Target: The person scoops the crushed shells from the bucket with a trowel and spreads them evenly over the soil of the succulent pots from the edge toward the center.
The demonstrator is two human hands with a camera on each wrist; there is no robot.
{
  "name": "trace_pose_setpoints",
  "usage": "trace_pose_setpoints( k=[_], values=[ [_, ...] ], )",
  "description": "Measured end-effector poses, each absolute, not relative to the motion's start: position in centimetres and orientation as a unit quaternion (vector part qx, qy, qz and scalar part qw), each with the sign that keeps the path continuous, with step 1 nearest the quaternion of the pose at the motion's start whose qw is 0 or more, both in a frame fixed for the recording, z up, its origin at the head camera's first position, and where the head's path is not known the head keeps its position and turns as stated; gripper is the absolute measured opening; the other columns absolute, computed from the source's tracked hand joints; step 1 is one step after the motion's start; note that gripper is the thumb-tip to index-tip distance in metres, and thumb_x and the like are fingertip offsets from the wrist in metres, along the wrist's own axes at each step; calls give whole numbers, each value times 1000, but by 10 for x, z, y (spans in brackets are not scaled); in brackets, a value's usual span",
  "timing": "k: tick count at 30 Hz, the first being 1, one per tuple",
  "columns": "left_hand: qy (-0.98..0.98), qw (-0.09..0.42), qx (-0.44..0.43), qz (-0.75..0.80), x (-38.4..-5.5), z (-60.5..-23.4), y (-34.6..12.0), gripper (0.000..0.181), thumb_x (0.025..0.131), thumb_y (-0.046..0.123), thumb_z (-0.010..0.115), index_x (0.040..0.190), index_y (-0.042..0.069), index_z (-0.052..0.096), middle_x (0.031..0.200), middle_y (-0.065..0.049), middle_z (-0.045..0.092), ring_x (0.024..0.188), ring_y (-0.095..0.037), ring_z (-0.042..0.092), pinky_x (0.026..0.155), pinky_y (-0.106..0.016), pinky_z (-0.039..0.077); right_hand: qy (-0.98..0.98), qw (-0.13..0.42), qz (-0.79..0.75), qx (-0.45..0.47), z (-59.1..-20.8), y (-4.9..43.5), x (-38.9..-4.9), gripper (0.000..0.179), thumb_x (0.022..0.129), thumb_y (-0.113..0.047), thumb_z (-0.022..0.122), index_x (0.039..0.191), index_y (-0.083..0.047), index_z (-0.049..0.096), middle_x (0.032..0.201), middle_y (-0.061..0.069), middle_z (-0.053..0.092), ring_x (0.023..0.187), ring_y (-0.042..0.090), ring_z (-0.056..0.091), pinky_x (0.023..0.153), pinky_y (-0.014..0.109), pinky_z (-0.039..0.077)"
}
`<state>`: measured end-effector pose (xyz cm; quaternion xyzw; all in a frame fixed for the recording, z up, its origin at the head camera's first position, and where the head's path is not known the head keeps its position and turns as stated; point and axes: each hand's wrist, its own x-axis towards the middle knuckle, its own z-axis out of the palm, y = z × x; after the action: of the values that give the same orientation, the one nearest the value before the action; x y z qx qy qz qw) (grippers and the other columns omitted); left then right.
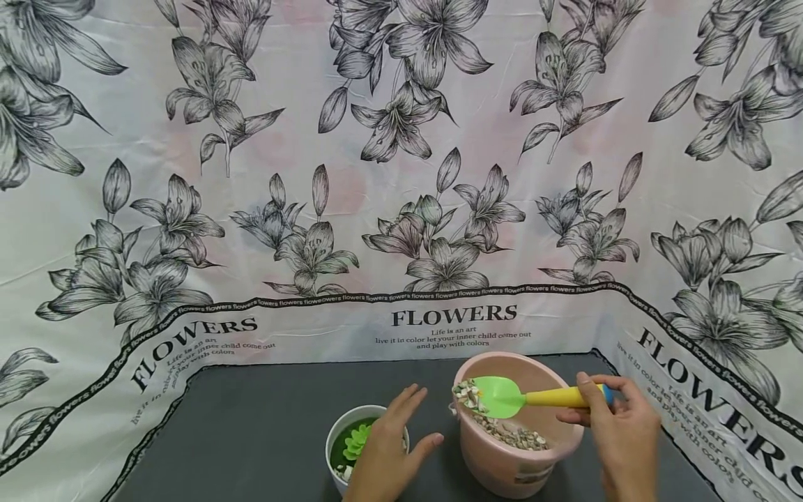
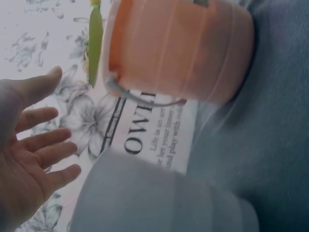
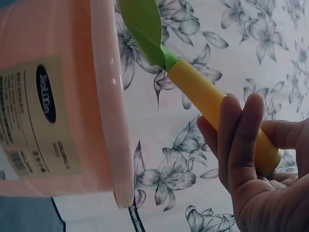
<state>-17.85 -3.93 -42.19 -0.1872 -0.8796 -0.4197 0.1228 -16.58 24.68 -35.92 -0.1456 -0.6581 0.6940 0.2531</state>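
My right hand [image 1: 617, 425] grips the yellow handle of a toy shovel [image 1: 498, 396] with a green scoop. Small pebbles [image 1: 467, 394] lie heaped on the scoop's tip, which is over the left rim of a pink bucket [image 1: 489, 460]. More gravel [image 1: 517, 436] covers the inside bottom of the bucket. With fingers spread, my left hand [image 1: 392, 446] hovers over the right side of a white pot [image 1: 332, 446], partly hiding it. Inside the pot sits a green succulent [image 1: 356, 440] with a few pale stones beside it. The left wrist view shows the left palm [image 2: 24, 179] holding nothing.
The pot and bucket stand side by side on a dark grey cloth surface [image 1: 251, 432]. A white floral fabric [image 1: 401, 230] hangs behind and along both sides. The bucket's handle [image 2: 140, 99] hangs down on its pot-facing side.
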Motion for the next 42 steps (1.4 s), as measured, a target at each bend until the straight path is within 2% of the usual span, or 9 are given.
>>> trace_pose_setpoints(
  k=[4,10,17,20,24,33,37,40,42],
  values=[
    [-881,121,-190,-416,-179,-420,-50,72,95,54,72,152,14,55,159,-16,52,142,-40,56,109,-61,52,-653,251,700,-142,-358,239,-168,20,100,-21,72,108,-6,61,68,-9,73,45,16,70,57,21,62],
    [-883,113,-182,-418,-177,-419,-66,73,94,56,72,153,16,54,160,-15,51,143,-41,54,109,-61,52,-676,235,685,-139,-357,227,-171,29,101,-27,72,110,-3,60,66,-10,72,46,16,70,61,18,62],
    [-885,99,-167,-422,-177,-422,-83,72,94,50,75,153,15,54,160,-18,50,144,-46,52,108,-67,50,-691,230,676,-112,-361,209,-172,9,103,-14,67,106,-6,63,67,-10,73,46,15,69,58,22,62],
    [-885,99,-161,-426,-177,-425,-91,70,94,45,77,153,15,54,160,-19,49,143,-49,51,107,-70,50,-706,223,664,-106,-362,201,-174,13,104,-15,66,111,-5,62,69,-11,72,47,14,69,56,24,63],
    [-883,107,-157,-429,-176,-427,-102,70,93,46,78,152,16,55,160,-19,49,141,-49,53,105,-67,52,-727,212,646,-99,-359,188,-175,24,105,-18,64,119,1,60,70,-10,72,48,13,70,58,25,63],
    [-878,121,-96,-453,-175,-438,-132,67,91,45,80,149,22,58,157,-14,55,142,-46,53,106,-65,52,-734,184,652,-46,-363,160,-175,26,106,-18,63,119,6,60,78,8,74,51,14,70,58,27,64],
    [-882,94,-86,-454,-176,-446,-146,85,80,45,89,154,21,53,157,-16,53,142,-49,52,105,-66,52,-736,175,654,-35,-367,148,-175,24,106,-15,63,117,7,59,76,9,73,51,12,70,59,26,64],
    [-887,51,-100,-449,-177,-453,-157,108,70,43,96,161,17,43,161,-22,47,144,-54,47,105,-69,51,-738,167,654,-20,-370,140,-174,23,106,-13,63,116,7,60,75,11,73,51,11,69,59,25,63],
    [-882,22,-120,-455,-181,-461,-165,118,68,42,98,164,15,35,163,-26,42,145,-57,44,106,-72,49,-743,158,650,-9,-372,134,-174,23,106,-13,63,116,7,60,74,13,73,50,11,69,59,24,63]
  ],
)
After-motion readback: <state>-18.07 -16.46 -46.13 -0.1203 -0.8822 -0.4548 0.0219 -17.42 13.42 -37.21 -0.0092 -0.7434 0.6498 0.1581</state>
